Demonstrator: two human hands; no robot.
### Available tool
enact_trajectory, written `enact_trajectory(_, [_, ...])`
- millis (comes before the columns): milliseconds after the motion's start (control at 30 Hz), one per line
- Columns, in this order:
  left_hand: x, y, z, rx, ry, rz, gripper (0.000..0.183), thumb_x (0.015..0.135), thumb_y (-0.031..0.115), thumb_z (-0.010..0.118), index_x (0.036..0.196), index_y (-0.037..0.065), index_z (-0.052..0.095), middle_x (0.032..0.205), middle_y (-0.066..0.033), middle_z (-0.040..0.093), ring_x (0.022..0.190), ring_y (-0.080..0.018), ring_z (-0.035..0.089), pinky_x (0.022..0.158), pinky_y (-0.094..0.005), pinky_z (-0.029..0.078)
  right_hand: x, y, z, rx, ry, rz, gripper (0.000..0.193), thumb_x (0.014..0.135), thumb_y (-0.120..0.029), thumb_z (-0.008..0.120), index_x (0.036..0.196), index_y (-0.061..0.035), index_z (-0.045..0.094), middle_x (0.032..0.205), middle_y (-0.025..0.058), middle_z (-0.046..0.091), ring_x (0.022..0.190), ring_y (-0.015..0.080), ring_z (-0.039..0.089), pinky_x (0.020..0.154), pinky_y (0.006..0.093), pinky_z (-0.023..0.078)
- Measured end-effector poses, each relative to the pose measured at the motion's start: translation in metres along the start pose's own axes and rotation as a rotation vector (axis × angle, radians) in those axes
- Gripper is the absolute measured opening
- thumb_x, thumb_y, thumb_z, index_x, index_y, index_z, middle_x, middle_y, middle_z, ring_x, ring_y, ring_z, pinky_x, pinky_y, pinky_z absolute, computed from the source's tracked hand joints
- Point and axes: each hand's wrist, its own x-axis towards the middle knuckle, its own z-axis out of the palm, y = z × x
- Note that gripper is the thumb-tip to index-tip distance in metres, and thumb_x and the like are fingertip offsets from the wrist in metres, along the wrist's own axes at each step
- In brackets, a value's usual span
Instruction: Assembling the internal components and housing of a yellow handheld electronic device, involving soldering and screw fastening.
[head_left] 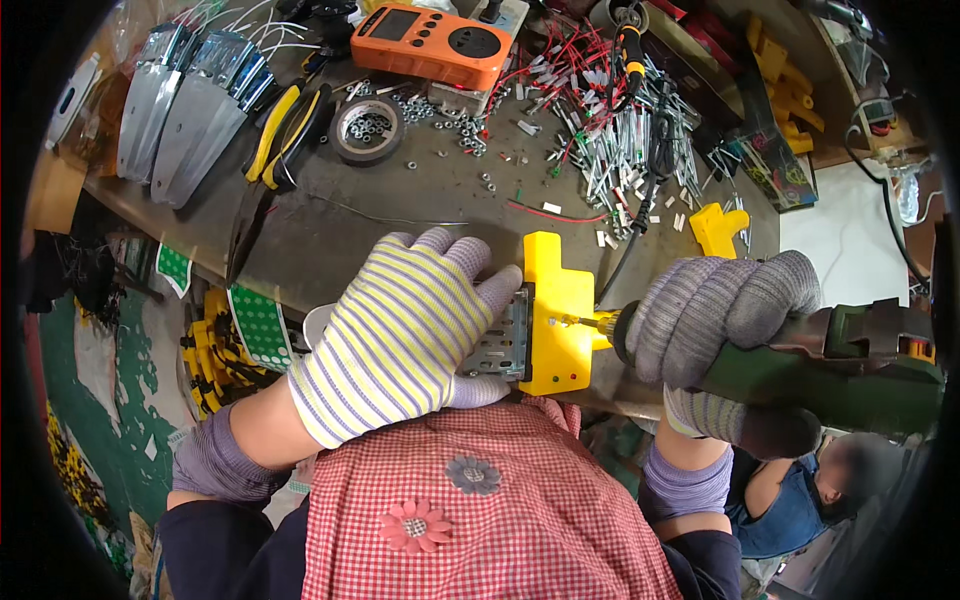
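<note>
Head view: we see a yellow block (558, 350) at the table's (420, 190) near edge, metal plate (505, 345) at its left.
Left hand (400, 325): fingers half-bent, gripping the metal plate.
Right hand (710, 312): fingers wrapped tight around a green drill (800, 375).
Drill tip (588, 321): at the block's right part.

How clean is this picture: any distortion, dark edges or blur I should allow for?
Head view: fisheye distortion bends the tabletop's edge; the corners fall to black; the yellow housing and gloved left hand look reasonably sharp; a blurred patch covers part of the person at lower right.
</note>
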Motion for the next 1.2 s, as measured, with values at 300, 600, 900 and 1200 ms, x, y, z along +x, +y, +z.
enact_trajectory(300, [0.001, 0.005, -0.002, 0.013, -0.072, -0.087, 0.09, 0.063, 0.063, 0.076, 0.131, 0.006, 0.063, 0.112, -0.0168, 0.064, 0.097, -0.0343, 0.062, 0.083, -0.0428, 0.05, 0.0, 0.01, -0.016, 0.062, -0.14, -0.006, 0.069, 0.079, -0.067, 0.073, 0.106, -0.0082, 0.049, 0.062, 0.0041, 0.056, 0.046, 0.0211, 0.055, 0.045, 0.0341, 0.049])
enact_trajectory(600, [0.01, 0.005, 0.004, -0.043, -0.042, 0.015, 0.094, 0.062, 0.065, 0.077, 0.135, 0.008, 0.061, 0.106, -0.0195, 0.061, 0.095, -0.0354, 0.061, 0.082, -0.0437, 0.05, -0.007, -0.011, -0.021, 0.03, 0.124, -0.03, 0.11, 0.078, -0.073, 0.069, 0.142, 0.0039, 0.025, 0.059, 0.0078, 0.056, 0.045, 0.0201, 0.055, 0.043, 0.0334, 0.048])
enact_trajectory(900, [0.049, 0.026, 0.004, -0.255, -0.264, 0.051, 0.07, 0.069, 0.046, 0.085, 0.12, 0.002, 0.066, 0.09, -0.0174, 0.061, 0.084, -0.0362, 0.063, 0.074, -0.0421, 0.051, -0.008, -0.029, -0.078, 0.164, -0.26, -0.183, 0.102, 0.086, -0.056, 0.066, 0.155, 0.0034, 0.018, 0.07, 0.0056, 0.055, 0.047, 0.0157, 0.051, 0.047, 0.0295, 0.044])
enact_trajectory(1200, [0.058, 0.026, 0.003, -0.574, -0.648, -0.076, 0.031, 0.097, 0.023, 0.061, 0.114, -0.002, 0.065, 0.089, -0.0188, 0.071, 0.082, -0.0376, 0.068, 0.07, -0.0367, 0.053, -0.031, -0.056, -0.079, 0.261, 0.358, -0.026, 0.076, 0.093, -0.039, 0.061, 0.149, 0.0002, 0.028, 0.094, 0.0109, 0.063, 0.076, 0.0215, 0.062, 0.069, 0.0312, 0.052])
